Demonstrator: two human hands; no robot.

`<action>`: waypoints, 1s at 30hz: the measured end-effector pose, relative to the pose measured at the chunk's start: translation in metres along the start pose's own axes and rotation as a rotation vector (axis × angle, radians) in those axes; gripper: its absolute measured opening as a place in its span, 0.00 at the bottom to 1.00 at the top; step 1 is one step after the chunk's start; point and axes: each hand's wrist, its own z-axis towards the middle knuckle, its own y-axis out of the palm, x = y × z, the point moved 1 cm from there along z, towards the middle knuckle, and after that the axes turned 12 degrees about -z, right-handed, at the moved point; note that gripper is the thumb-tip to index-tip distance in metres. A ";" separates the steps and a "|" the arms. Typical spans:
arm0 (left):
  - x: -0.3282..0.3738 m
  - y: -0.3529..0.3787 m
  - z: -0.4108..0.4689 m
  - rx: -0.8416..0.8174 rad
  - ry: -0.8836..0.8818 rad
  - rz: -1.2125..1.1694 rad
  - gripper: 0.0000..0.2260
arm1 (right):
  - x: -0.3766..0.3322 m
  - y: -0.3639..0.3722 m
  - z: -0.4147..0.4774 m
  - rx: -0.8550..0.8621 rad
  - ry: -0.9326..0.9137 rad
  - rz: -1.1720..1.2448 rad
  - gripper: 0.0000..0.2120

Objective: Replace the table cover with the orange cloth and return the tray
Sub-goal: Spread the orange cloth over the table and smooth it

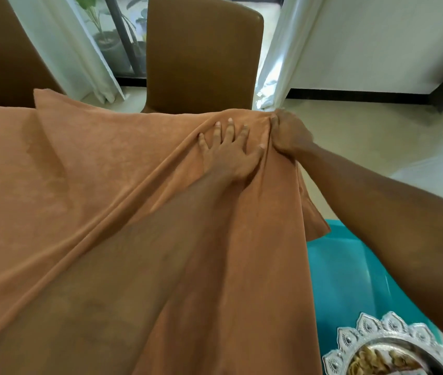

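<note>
Evidently the orange cloth (79,185) already lies over the table, which is hidden beneath it, with long diagonal folds running toward the far right corner. The left hand (228,155) presses flat on it there, fingers (216,131) straight and spread. Just beside it, the right hand (290,133) has its fingers curled round a bunch of cloth at that corner. A hard tug from the right hand could drag the whole cloth off-centre or deepen the folds, and the tray would then sit unevenly. The hanging edge could also swing toward the tray (371,334), which waits low on the right on a teal surface (350,266). Count: one cloth, one tray, two hands, two brown chairs (201,55).
</note>
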 end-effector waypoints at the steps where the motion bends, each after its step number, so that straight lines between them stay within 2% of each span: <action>1: 0.004 -0.011 -0.003 -0.032 0.062 -0.113 0.29 | -0.003 -0.005 -0.002 -0.004 0.081 -0.056 0.26; 3: 0.003 -0.032 -0.013 0.001 0.161 -0.470 0.27 | -0.011 -0.014 -0.013 0.089 0.142 -0.157 0.20; 5: -0.020 -0.047 -0.028 0.008 0.077 -0.768 0.26 | -0.020 -0.017 -0.041 0.244 0.061 -0.142 0.20; 6: -0.032 -0.052 -0.036 -0.072 0.050 -0.768 0.23 | -0.024 -0.013 -0.058 0.272 0.021 -0.076 0.22; 7: -0.043 -0.049 -0.046 -0.090 0.067 -0.658 0.21 | -0.028 -0.005 -0.075 0.235 -0.004 -0.011 0.24; 8: -0.054 -0.039 -0.058 0.014 0.091 -0.488 0.22 | -0.032 0.003 -0.091 0.161 -0.031 0.012 0.29; 9: -0.061 -0.030 -0.070 0.131 0.105 -0.278 0.24 | -0.034 0.012 -0.102 0.092 -0.072 -0.055 0.32; 10: -0.063 -0.023 -0.079 0.172 0.093 -0.087 0.26 | -0.034 0.020 -0.109 0.055 -0.105 -0.151 0.33; 12: -0.064 -0.010 -0.082 0.116 0.034 0.087 0.29 | -0.028 0.022 -0.103 0.023 -0.092 -0.215 0.33; 15: -0.060 -0.006 -0.059 0.057 0.007 0.122 0.31 | -0.021 0.015 -0.086 0.011 -0.036 -0.172 0.33; 26: -0.041 0.000 -0.025 0.053 0.059 0.149 0.33 | -0.015 0.007 -0.080 -0.096 0.045 -0.159 0.31; 30: -0.039 -0.003 -0.014 0.046 0.036 0.145 0.34 | -0.035 0.003 -0.087 -0.021 0.080 -0.196 0.32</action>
